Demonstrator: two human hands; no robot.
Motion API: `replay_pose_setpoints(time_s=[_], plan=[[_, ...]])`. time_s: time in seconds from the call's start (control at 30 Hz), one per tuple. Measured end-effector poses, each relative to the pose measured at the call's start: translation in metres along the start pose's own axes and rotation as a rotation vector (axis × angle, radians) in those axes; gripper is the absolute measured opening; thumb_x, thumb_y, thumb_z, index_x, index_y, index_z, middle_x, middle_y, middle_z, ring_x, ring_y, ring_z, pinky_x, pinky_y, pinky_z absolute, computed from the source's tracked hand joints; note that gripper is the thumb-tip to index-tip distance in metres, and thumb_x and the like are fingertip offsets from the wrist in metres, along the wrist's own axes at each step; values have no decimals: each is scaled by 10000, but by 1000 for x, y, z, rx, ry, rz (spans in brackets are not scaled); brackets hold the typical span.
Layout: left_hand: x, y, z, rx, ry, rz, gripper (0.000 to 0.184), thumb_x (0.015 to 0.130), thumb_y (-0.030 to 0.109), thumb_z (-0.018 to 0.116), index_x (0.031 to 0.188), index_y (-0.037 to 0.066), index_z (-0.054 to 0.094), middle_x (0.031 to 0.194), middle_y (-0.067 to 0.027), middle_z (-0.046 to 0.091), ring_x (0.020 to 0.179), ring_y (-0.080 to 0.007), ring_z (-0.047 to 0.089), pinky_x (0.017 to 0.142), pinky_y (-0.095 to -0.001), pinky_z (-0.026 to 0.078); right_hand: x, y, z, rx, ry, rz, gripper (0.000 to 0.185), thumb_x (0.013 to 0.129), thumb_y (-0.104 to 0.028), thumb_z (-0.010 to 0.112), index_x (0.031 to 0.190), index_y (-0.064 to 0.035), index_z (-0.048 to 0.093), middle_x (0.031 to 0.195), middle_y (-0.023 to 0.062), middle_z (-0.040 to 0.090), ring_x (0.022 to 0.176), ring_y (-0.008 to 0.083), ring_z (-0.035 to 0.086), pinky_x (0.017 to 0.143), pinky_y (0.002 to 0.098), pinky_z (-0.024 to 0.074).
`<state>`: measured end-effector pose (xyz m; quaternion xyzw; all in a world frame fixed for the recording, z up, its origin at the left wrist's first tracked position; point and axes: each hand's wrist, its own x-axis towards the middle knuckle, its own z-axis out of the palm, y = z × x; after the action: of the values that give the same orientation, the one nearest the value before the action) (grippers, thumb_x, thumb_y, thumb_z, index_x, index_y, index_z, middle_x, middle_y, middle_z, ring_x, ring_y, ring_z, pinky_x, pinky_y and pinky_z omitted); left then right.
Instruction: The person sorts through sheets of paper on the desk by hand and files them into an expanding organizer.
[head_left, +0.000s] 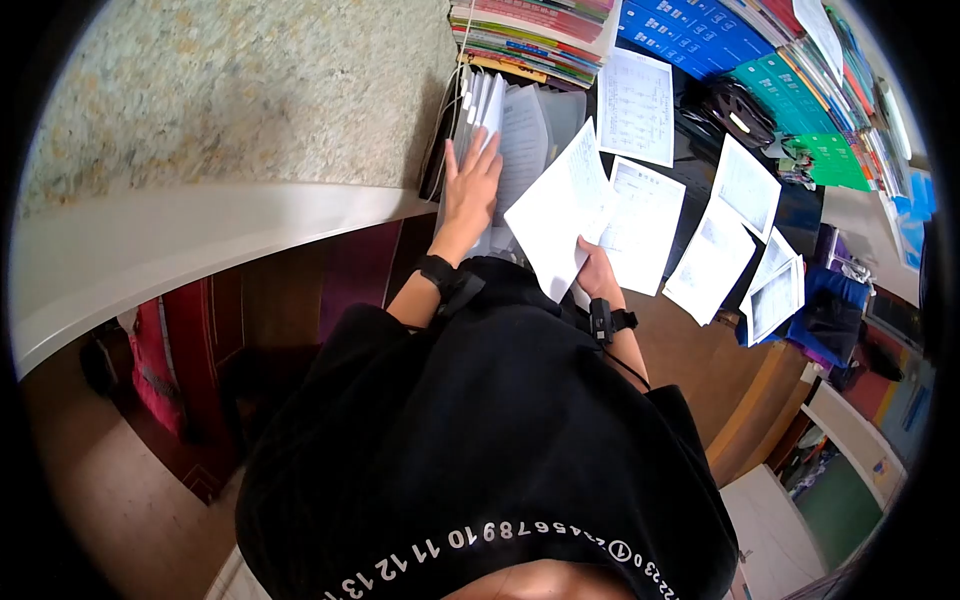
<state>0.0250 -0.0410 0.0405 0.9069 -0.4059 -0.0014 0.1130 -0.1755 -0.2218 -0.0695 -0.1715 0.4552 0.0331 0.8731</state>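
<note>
My left hand (472,185) lies with fingers spread on the expanding file folder (484,102), against its white tabbed dividers. Clear pockets in the folder hold written sheets (522,145). My right hand (596,272) is closed on the lower edge of some paper sheets (562,205), thumb on top, tilted up beside the folder. How many sheets it holds I cannot tell. Just right of them, a printed page (645,225) lies on the dark desk, with another page (636,105) beyond it.
More papers (712,255) overlap along the desk's right side, some at its front edge (778,300). Stacked books (535,45) stand behind the folder. Blue books (695,35) and green books (790,90) line the back. A black pouch-like item (738,112) sits near them. A pale ledge (220,225) runs left.
</note>
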Motion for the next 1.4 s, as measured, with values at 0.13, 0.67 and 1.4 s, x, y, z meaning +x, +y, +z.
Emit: replay_pose_setpoints(time_s=[0.13,0.67,1.4], plan=[[10,4,24,143,-110,22,323,821,158,488,1079,-2,600,1198,-127,571,1329,-263,319,1127,-520,59,-2,-2,-6,-20,-37,-29,438,913,-105,503,1301,50,371,1271,165,496,1155,284,490,998,379,390],[9,15,52,46,-6,-153,832,825,536,509,1240,-171,367,1111,-278,571,1234,-425,390,1045,-652,-6,-8,-9,10,-113,-23,-90,440,918,-132,505,1297,54,381,1270,144,506,1151,269,498,1001,372,392],[3,4,87,-160,206,32,528,862,418,505,1218,31,548,970,-165,640,1086,-417,485,1021,-672,-101,-16,-2,66,-144,-220,-51,421,930,-165,496,1252,96,423,1251,153,521,1140,259,510,1001,373,386]])
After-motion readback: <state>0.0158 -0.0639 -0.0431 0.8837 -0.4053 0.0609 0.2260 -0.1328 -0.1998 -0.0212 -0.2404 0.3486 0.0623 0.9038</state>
